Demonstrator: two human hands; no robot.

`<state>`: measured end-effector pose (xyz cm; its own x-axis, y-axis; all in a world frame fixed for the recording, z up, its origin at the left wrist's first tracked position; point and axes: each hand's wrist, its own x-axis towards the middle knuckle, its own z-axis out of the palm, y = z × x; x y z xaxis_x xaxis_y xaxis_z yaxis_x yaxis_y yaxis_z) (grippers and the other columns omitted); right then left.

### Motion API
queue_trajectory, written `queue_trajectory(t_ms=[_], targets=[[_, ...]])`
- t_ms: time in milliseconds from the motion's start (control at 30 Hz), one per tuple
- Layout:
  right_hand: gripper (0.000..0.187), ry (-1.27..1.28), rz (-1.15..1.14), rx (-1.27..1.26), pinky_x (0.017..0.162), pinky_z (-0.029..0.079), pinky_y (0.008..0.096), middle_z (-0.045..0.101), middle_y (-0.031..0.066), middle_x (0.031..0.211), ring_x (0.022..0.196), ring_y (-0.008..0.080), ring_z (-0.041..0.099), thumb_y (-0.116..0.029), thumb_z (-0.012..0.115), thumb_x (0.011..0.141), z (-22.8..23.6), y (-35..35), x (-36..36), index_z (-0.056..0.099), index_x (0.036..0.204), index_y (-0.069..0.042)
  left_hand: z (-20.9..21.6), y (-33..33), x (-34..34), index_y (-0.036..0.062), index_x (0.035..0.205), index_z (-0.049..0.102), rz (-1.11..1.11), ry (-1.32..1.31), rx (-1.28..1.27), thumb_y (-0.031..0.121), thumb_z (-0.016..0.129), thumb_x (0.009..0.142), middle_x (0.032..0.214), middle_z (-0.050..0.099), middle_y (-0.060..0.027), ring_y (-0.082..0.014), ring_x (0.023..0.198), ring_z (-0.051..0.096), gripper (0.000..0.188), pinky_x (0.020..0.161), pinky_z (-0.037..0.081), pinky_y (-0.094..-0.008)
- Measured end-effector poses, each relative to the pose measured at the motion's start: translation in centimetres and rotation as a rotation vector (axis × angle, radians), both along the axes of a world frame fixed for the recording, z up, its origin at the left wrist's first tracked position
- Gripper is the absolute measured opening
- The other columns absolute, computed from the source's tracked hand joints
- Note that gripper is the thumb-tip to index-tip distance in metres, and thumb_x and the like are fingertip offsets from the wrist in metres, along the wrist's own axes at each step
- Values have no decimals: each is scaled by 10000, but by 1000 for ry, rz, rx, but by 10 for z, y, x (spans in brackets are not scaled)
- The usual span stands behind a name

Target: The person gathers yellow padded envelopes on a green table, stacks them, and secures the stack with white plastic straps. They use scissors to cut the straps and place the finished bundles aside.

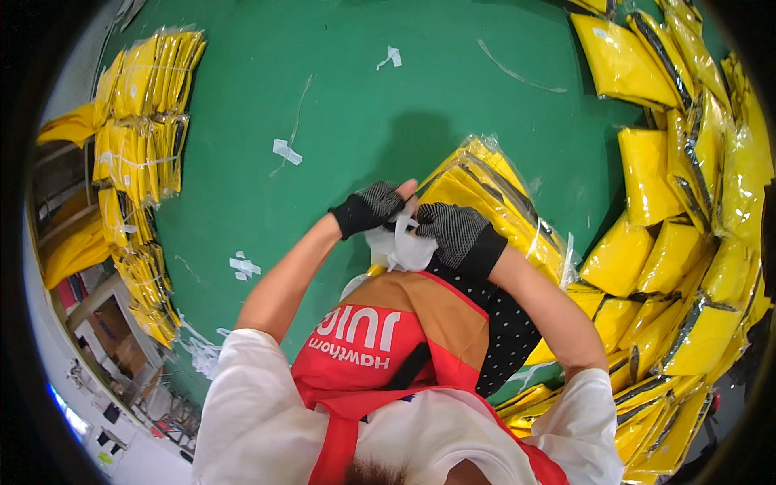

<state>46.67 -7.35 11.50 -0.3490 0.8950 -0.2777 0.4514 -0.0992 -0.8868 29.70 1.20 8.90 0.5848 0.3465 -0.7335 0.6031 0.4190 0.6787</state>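
Observation:
Both my hands wear dark dotted gloves with bare fingertips and meet in front of my apron. My left hand (378,206) has its fingers pinched at a thin white plastic strip (402,249), with the thumb pointing up. Close beside it, my right hand (457,230) curls its fingers round the same white strip, which hangs crumpled below them. Against both hands lies a stack of flat yellow packets (493,194) in clear wrap, tilted on the green surface. A thin white band runs over the stack's right side. My right hand covers the stack's near corner.
Banded stacks of yellow packets (145,153) line the left edge of the green table (267,105). A large loose heap of yellow packets (647,174) fills the right side, reaching close to my right arm. White scraps (287,151) and thin strings lie about.

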Motion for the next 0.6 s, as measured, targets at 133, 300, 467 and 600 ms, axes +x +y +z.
queue_trajectory(t_ms=[133, 300, 467, 600], targets=[[192, -376, 85, 318, 573, 461, 368, 593, 81, 705, 651, 260, 592, -237, 480, 820, 23, 13, 7, 626, 834, -115, 0, -12, -16, 40, 780, 627, -16, 52, 85, 522, 346, 895, 654, 572, -22, -110, 596, 493, 569, 572, 417, -250], [147, -672, 134, 499, 527, 450, 384, 578, 68, 674, 620, 239, 584, -237, 517, 771, 28, 8, 10, 629, 771, -141, 20, -11, 3, 39, 771, 615, 33, 32, -36, 509, 340, 901, 657, 574, -35, -113, 601, 506, 560, 572, 415, -243], [141, -675, 114, 292, 581, 463, 402, 611, 94, 680, 654, 275, 598, -211, 518, 757, 27, 12, 7, 636, 780, -139, 7, -18, 14, 70, 836, 629, 129, -118, 369, 421, 430, 890, 685, 604, -69, -171, 610, 571, 407, 562, 441, -309], [214, -518, 304, -117, 674, 473, 391, 625, 141, 781, 739, 310, 602, -232, 530, 756, 42, -10, 44, 660, 869, -106, -25, -16, -8, 85, 784, 635, -226, 154, 585, 350, 453, 873, 775, 614, -140, -312, 686, 590, 334, 576, 459, -358]])
